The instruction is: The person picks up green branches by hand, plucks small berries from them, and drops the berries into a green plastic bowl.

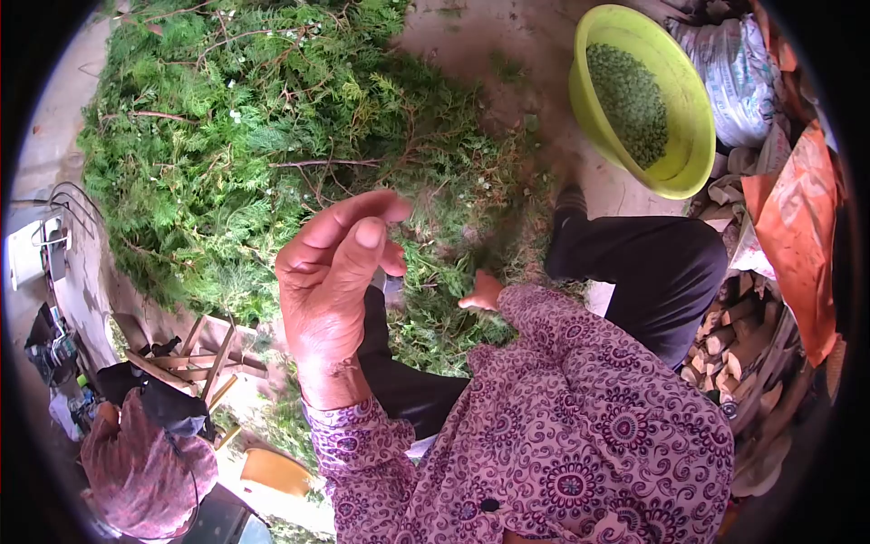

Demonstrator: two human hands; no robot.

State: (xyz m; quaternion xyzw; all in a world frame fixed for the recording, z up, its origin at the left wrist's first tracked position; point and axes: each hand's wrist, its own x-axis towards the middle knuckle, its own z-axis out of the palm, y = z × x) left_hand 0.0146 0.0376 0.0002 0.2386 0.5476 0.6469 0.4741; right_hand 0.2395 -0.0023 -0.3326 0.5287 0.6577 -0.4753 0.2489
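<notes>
My left hand (pixel 324 286) is raised above the edge of a big heap of green conifer branches (pixel 236 181). Its fingers are loosely curved, with the thumb apart from them, and nothing shows between them. Lower and to the right, my right hand (pixel 483 292) is low over the sprigs between my legs. Only a small part of it comes out past the patterned sleeve; most of its fingers are hidden. Beyond my right knee, a yellow-green basin (pixel 693 150) holds many small green cones or berries (pixel 627 104).
White woven sacks (pixel 725 77) and an orange sack (pixel 802 245) stand at the right, above stacked firewood (pixel 739 340). At lower left are a wooden frame (pixel 186 358), a person in a reddish head covering (pixel 149 467) and a yellow-orange container (pixel 276 471).
</notes>
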